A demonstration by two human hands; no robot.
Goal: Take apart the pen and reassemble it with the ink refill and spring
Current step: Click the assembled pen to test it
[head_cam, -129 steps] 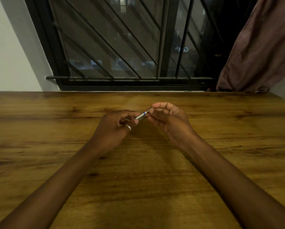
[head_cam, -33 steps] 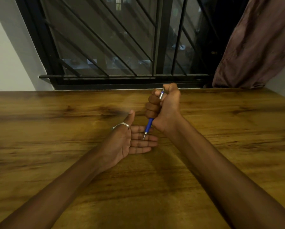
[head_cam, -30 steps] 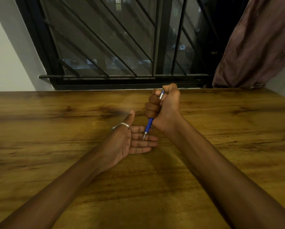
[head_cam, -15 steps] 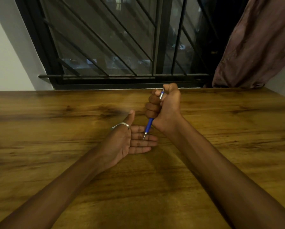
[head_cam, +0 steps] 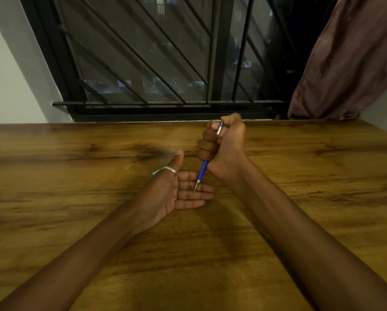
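Head view, single frame.

Item 1. Counter (head_cam: pixel 300 153): wood-grain top filling the lower part of the frame; its far edge runs along the wall under the window.

Item 2. Right hand (head_cam: pixel 226 149): raised above the counter's middle, toward the far edge. Grip closed in a fist, wrapped round the pen; thumb on top at the pen's upper end.

Item 3. Pen (head_cam: pixel 203 172): blue barrel with a silver upper section showing between thumb and forefinger. Held nearly upright, slightly tilted, tip downward. The lower barrel and fine metal tip stick out below the fist. The tip sits at the fingers of the left hand; whether it touches them cannot be told.

Item 4. Left hand (head_cam: pixel 177 191): in the middle of the counter, palm turned up and toward the right, fingers straight and together, thumb raised. Grip apart, holding nothing. Whether it rests on the counter or hovers just above cannot be told.

Item 5. Ring (head_cam: pixel 165 169): silver band at the base of the left thumb.

Item 6. Window (head_cam: pixel 154 52): dark, black frame with diagonal bars, beyond the counter's far edge.

Item 7. Curtain (head_cam: pixel 349 59): brownish cloth hanging at the far right corner.
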